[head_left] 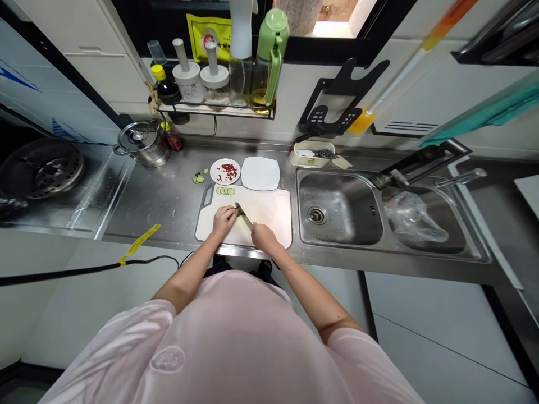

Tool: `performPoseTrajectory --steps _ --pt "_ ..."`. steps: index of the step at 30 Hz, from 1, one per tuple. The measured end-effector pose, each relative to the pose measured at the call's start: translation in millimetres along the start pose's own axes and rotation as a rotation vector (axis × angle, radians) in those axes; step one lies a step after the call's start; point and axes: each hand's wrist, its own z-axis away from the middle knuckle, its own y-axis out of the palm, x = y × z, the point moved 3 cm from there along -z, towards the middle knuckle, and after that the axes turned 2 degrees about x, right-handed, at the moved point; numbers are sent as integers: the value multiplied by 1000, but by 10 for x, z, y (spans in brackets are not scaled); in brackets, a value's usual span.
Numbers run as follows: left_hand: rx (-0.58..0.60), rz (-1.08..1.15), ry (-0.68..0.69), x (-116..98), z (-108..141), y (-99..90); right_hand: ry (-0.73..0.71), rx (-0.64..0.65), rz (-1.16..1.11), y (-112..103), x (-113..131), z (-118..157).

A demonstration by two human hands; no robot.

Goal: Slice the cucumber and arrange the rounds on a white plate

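Near the center of the frame, grasping the handle of a knife point(245, 216) in the clenched fingers of the right hand point(264, 237), with the blade slanting toward the upper left. Just left of the blade, touching a dark green piece point(238, 212) on the cutting board point(273, 216) with the bent fingers of the left hand point(224, 221); too small to tell whether pinched or only pressed. Near the board's upper left corner, lying in an overlapping row: pale green slices point(225, 191).

Just above the board, side by side: at left, a round plate point(214, 171) with red pieces point(228, 170); at right, a squarish white plate point(260, 173). Left of the round plate, on the metal counter point(158, 207): a few green scraps point(197, 178). Farther left: a lidded pot point(144, 147) and, at the frame's left edge, a dark pan point(37, 168). Right of the board: a sink basin point(345, 210), then a second basin with a clear plastic bag point(415, 217). Above, at upper center: a rack point(219, 111) of bottles and jars.
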Motion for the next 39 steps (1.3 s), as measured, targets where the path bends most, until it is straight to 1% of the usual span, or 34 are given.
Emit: performPoseTrajectory --steps 13,25,28,35,39 --pt "-86 -7 127 3 -3 -9 -7 -12 41 -49 125 -183" --pt "-98 -17 139 30 6 12 -24 -65 49 -55 241 -390" --pt "-94 -16 141 37 6 13 -21 -64 54 -33 225 -360" --pt "-91 -14 141 36 4 7 24 0 70 71 73 -113" --pt "-98 -13 141 35 2 13 12 1 65 70 67 -91"
